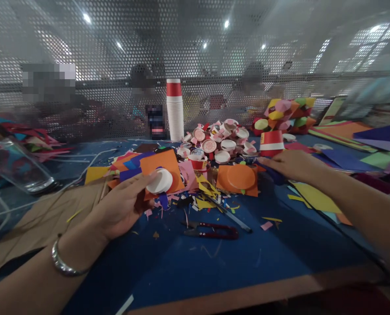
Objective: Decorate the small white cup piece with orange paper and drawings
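My left hand (123,205) grips a small white paper cup (160,180) by its side, bottom facing me, just in front of an orange paper sheet (160,164). My right hand (288,165) reaches to the right of centre, fingers curled low over a dark blue strip on the table, right below a red and white paper cup (271,143). What the right fingers hold is hidden. An orange paper square with a raised disc (237,179) lies between the hands. A silver bangle sits on my left wrist.
Red-handled snips (211,230) and a thin pen (228,213) lie on the blue table (214,271). A tall cup stack (175,110), a heap of cut cup bottoms (216,142), coloured paper sheets (352,140), a clear tub (16,166) and brown paper (44,218) surround them.
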A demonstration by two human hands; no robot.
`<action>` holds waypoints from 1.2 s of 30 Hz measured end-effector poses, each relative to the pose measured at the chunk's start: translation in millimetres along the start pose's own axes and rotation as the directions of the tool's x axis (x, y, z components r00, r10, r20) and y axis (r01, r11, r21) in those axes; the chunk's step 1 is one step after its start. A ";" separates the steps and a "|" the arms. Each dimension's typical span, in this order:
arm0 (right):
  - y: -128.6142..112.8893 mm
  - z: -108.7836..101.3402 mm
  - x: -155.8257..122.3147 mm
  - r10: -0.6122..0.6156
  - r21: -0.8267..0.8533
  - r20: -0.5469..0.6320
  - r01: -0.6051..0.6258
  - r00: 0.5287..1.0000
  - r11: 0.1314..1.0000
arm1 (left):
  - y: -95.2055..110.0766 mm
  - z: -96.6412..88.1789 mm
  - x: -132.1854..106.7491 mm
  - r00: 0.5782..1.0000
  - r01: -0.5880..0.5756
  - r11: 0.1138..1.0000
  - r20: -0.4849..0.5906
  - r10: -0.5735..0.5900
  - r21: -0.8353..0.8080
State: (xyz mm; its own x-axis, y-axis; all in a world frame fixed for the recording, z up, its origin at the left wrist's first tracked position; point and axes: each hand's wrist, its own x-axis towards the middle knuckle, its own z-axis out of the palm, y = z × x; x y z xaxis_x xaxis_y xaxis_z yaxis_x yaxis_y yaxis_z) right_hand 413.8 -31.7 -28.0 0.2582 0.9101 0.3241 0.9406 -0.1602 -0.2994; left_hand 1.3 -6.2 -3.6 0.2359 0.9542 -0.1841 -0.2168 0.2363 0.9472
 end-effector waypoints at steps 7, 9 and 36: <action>-37.4 -2.6 -22.7 -0.258 -0.152 0.043 0.261 0.965 0.953 | 2.7 3.2 0.6 1.000 0.000 1.000 -0.015 0.000 -0.006; -43.9 3.3 -25.1 -0.324 -0.148 0.059 0.329 0.944 0.933 | 2.8 2.8 0.5 1.000 -0.010 1.000 -0.019 0.010 0.007; 19.6 -8.5 -69.3 0.143 0.122 0.093 -0.154 0.985 0.981 | 3.7 0.8 0.5 1.000 0.001 0.999 -0.011 -0.001 0.032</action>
State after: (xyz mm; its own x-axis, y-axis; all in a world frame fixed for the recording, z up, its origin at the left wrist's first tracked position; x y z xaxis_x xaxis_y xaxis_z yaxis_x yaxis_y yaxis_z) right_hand 416.3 -101.2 -48.8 0.3682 0.9095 0.1930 0.8558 -0.2504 -0.4527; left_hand 1.4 -5.0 0.1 0.2258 0.9559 -0.1877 -0.1857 0.2314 0.9550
